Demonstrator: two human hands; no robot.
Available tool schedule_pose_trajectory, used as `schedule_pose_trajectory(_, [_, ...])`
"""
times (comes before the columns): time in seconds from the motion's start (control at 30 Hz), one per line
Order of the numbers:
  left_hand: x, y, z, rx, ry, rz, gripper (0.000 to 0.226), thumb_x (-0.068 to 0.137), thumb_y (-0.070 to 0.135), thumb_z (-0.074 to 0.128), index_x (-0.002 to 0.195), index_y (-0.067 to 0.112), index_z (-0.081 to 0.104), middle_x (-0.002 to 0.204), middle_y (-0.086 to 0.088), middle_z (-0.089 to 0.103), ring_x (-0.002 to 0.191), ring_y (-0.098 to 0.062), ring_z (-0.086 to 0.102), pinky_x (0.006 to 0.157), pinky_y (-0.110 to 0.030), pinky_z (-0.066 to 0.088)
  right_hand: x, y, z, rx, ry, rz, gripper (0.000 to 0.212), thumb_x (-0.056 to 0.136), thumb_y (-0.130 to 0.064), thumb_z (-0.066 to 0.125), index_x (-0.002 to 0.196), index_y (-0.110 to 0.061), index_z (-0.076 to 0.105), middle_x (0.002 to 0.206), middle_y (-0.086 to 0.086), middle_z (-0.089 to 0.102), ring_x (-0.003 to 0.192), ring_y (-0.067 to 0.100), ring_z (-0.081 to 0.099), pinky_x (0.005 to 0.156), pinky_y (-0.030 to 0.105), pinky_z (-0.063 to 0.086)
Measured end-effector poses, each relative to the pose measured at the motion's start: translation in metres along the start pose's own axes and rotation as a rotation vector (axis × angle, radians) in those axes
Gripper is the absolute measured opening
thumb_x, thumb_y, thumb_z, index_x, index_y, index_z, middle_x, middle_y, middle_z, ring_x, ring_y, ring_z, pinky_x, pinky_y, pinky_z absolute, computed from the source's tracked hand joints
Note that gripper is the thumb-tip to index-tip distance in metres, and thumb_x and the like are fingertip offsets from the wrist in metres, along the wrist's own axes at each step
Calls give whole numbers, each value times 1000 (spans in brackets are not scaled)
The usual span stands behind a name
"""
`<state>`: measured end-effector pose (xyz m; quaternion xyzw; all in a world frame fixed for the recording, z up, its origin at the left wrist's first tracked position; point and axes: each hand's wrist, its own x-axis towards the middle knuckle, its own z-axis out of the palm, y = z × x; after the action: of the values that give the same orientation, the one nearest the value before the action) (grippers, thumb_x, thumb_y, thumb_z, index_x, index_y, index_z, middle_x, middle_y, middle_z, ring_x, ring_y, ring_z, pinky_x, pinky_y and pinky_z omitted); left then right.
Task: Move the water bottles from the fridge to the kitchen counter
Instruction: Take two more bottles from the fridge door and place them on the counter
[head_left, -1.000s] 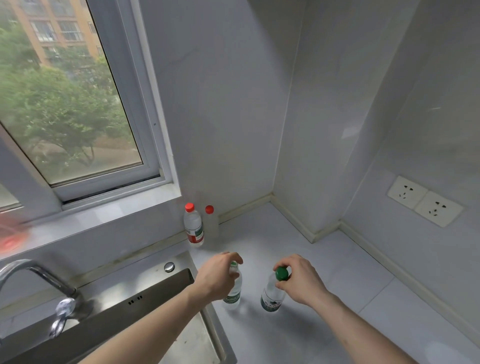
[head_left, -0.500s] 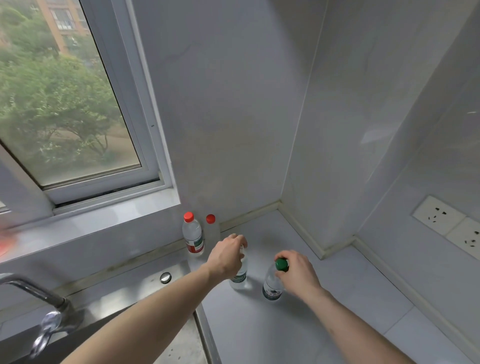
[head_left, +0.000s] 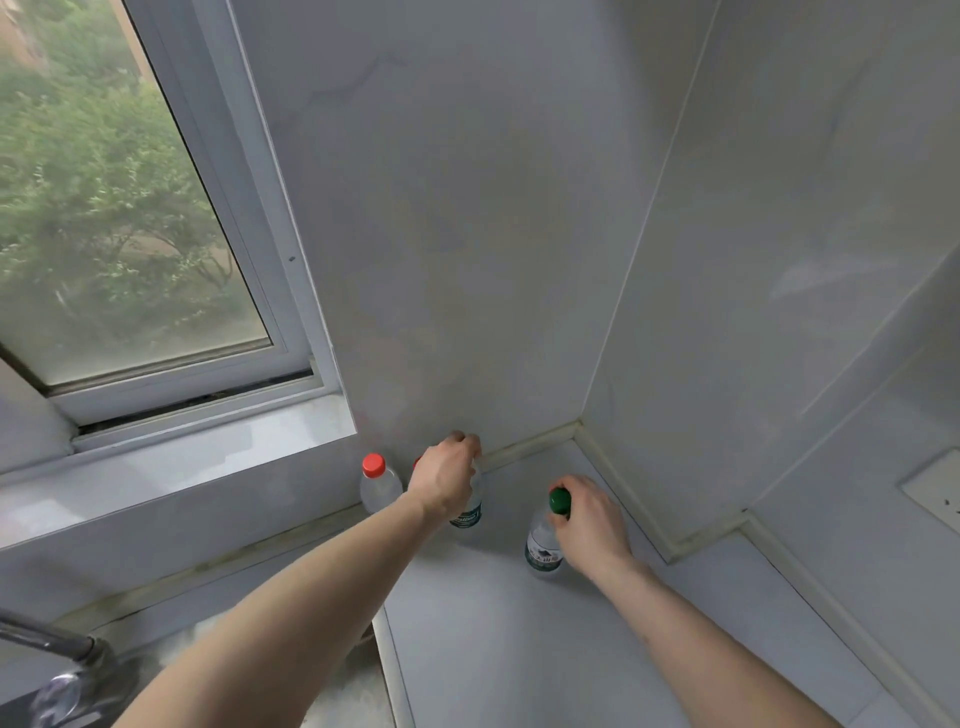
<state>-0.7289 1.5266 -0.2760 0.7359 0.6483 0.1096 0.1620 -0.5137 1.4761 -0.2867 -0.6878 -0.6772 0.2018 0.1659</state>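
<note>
Both green-label bottles stand upright on the tabletop (head_left: 519, 649), long axes vertical, straight under the hands; the left hand (head_left: 445, 480) curls its fingers over the far bottle (head_left: 470, 512), and the right hand (head_left: 589, 522) grips the near bottle (head_left: 543, 545) beside its green cap (head_left: 560, 501); letting go means lifting straight up.

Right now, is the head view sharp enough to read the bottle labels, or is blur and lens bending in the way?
Head view: daylight from the window, soft and even, no harsh glare; wide-angle bending bows the wall seams; trees outside and the tap are smeared; labels on the green-capped bottle and the bottle under the left hand are unreadable.
</note>
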Motion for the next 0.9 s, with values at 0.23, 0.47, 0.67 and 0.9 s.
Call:
schedule_pose_trajectory(0.23, [28,-12,-1,-2,5,-17,35,89,-2,54,119,14,59,120,-6,59,94,-31,65,71,-36,49,48,-14,9,-26,-20,-73,24,90,-10,67,115,-12,65,118,6,65,105,34,64,83,36,47])
schedule_pose_trajectory(0.47, [46,-19,1,36,20,-22,28,93,3,53,119,10,56,123,-10,58,99,-37,64,75,-45,54,82,-27,21,24,-11,-140,21,93,-8,66,114,-13,64,116,4,63,99,32,63,74,31,37])
schedule_pose_trajectory(0.67, [52,-20,-2,62,19,-19,25,93,3,53,117,9,58,123,-10,56,99,-37,62,74,-46,55,102,-35,27,9,-19,-189,21,96,-9,64,117,-14,62,117,4,62,97,33,64,73,35,40])
schedule_pose_trajectory(0.9, [53,-22,-6,67,8,-11,30,94,6,57,124,10,60,128,-9,54,104,-39,61,77,-46,54,119,-51,38,22,-51,-223,27,97,-9,63,123,-17,60,121,4,61,99,35,65,79,40,48])
